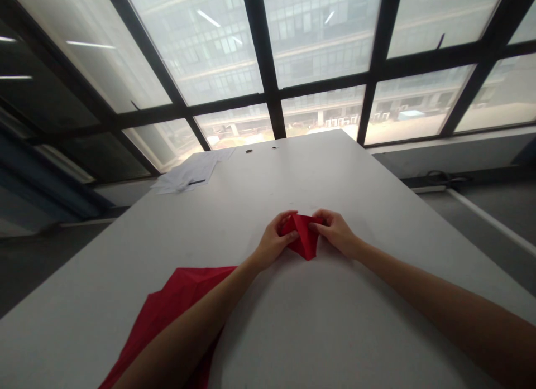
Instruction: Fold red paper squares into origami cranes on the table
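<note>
Red folded paper (pixel 307 241) | creased, tapering downward | grip: left hand (pixel 273 242), right hand (pixel 336 231) both clamped on it

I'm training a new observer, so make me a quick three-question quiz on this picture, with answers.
1. What holds the small, folded red paper-like piece?
2. Which hand is nearer the broad, creased red paper-like sheet: A) left; B) right?
3. True or false: loose white paper sheets lie on the far left part of the smooth white table.

Key: 1. The left hand and right hand. 2. A. 3. True.
</note>
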A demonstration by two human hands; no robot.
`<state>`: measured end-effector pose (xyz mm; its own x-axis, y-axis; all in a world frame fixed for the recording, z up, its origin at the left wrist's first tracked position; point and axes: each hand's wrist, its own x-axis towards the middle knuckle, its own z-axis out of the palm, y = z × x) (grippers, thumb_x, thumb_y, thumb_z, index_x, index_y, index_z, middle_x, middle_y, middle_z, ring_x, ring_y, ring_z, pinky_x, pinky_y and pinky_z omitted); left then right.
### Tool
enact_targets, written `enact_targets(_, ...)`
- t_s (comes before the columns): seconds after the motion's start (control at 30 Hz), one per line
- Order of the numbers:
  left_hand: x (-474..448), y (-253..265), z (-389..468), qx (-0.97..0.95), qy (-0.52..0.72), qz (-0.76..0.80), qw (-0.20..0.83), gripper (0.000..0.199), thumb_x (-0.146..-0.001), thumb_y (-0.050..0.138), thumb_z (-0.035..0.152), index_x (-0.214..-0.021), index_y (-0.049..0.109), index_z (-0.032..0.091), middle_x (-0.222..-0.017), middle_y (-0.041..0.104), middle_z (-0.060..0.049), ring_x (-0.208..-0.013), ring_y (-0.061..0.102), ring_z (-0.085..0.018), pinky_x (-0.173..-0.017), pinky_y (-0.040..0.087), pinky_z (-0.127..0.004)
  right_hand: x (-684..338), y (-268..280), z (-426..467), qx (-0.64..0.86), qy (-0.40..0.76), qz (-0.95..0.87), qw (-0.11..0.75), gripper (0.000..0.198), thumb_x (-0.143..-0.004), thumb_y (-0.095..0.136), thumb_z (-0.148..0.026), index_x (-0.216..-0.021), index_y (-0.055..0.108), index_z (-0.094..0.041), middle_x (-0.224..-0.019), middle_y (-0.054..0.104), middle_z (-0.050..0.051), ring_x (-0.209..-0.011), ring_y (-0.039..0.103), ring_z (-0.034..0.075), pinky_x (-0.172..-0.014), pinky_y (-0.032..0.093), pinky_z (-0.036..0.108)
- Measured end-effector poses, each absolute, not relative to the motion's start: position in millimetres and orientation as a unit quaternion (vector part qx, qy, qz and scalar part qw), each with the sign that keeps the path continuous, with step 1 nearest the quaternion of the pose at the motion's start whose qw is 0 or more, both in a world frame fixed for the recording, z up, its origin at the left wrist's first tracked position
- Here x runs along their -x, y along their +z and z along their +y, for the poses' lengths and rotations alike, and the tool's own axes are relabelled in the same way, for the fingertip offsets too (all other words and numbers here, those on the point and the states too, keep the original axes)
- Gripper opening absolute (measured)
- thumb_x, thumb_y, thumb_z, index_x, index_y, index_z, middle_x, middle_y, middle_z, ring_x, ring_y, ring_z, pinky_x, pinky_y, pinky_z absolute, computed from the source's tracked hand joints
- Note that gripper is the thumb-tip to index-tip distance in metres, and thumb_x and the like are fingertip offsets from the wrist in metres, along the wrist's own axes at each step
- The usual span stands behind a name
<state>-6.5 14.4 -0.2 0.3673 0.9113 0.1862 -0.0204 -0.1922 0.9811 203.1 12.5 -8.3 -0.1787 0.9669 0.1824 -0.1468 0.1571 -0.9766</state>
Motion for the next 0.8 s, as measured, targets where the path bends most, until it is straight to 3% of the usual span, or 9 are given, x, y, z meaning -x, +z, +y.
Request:
enact_targets(0.07, 5.8, -1.7, 16.9, -0.63, 0.483, 0.365, 0.487, 0.069, -0.074, 0.083, 0.033, -0.134, 0.052, 0.025, -0.13, 0.06, -0.011, -0.115, 0.059, -0.026, -0.089, 0.052, -0.033, -202.7, -10.6, 13.9, 0.369, 0.535, -0.528, 0.547, 0.023, -0.072, 0.078, -0.037, -0.08, 0.064, -0.02, -0.071, 0.064, -0.002, -0.065, 0.055, 0.014, -0.061, 0.043, 0.027)
enact_targets(0.13, 5.7, -2.6, 19.1, -0.619, 0.52, 0.388, 0.444, 0.065, -0.071, 0.085, 0.034, -0.128, 0.055, 0.024, -0.128, 0.059, -0.012, -0.114, 0.059, -0.025, -0.086, 0.053, -0.033, -202.0, -12.1, 14.9, 0.37, 0.537, -0.509, 0.561, 0.023, -0.071, 0.079, -0.036, -0.08, 0.064, -0.02, -0.072, 0.065, -0.002, -0.066, 0.056, 0.015, -0.063, 0.045, 0.028)
enact_targets(0.27, 6.4, -2.3, 18.6, -0.603, 0.511, 0.372, 0.486, 0.031, -0.081, 0.076, 0.039, -0.099, 0.064, 0.016, -0.091, 0.067, -0.006, -0.079, 0.063, -0.016, -0.07, 0.052, -0.027, -201.3, -10.5, 13.4, 0.359, 0.528, -0.529, 0.559, 0.022, -0.073, 0.078, -0.036, -0.08, 0.065, -0.02, -0.088, 0.069, 0.002, -0.078, 0.061, 0.017, -0.071, 0.048, 0.03)
enact_targets(0.37, 5.3, -0.9, 13.9, -0.609, 0.454, 0.336, 0.557, 0.029, -0.085, 0.073, 0.041, -0.091, 0.064, 0.014, -0.078, 0.067, -0.004, -0.068, 0.062, -0.014, -0.064, 0.05, -0.025, -202.4, -6.2, 9.5, 0.323, 0.554, -0.55, 0.535, 0.024, -0.075, 0.078, -0.037, -0.081, 0.063, -0.019, -0.112, 0.068, 0.006, -0.091, 0.063, 0.019, -0.077, 0.05, 0.031)
enact_targets(0.53, 1.1, 1.9, 8.5, -0.565, 0.464, 0.326, 0.599, 0.038, -0.077, 0.08, 0.042, -0.093, 0.055, 0.019, -0.072, 0.067, 0.002, -0.057, 0.059, -0.011, -0.052, 0.043, -0.02, -203.1, -4.0, 6.8, 0.326, 0.594, -0.565, 0.471, 0.032, -0.071, 0.082, -0.04, -0.084, 0.062, -0.019, -0.077, 0.065, -0.001, -0.068, 0.059, 0.015, -0.062, 0.046, 0.026)
enact_targets(0.67, 1.7, 3.2, 10.4, -0.563, 0.502, 0.356, 0.553, 0.038, -0.075, 0.081, 0.048, -0.086, 0.061, 0.017, -0.077, 0.068, -0.001, -0.066, 0.06, -0.013, -0.06, 0.045, -0.022, -201.6, -8.0, 9.8, 0.368, 0.567, -0.525, 0.517, 0.034, -0.07, 0.081, -0.041, -0.088, 0.06, -0.021, -0.081, 0.069, 0.001, -0.068, 0.062, 0.017, -0.061, 0.048, 0.028)
enact_targets(0.8, 2.7, 4.1, 11.8, -0.577, 0.462, 0.362, 0.568, 0.06, -0.087, 0.053, 0.069, -0.096, 0.071, 0.012, -0.091, 0.072, -0.01, -0.083, 0.067, -0.022, -0.076, 0.051, -0.032, -200.9, -10.6, 12.1, 0.412, 0.49, -0.511, 0.574, 0.036, -0.069, 0.081, -0.041, -0.09, 0.059, -0.023, -0.085, 0.07, 0.003, -0.071, 0.065, 0.02, -0.062, 0.052, 0.032)
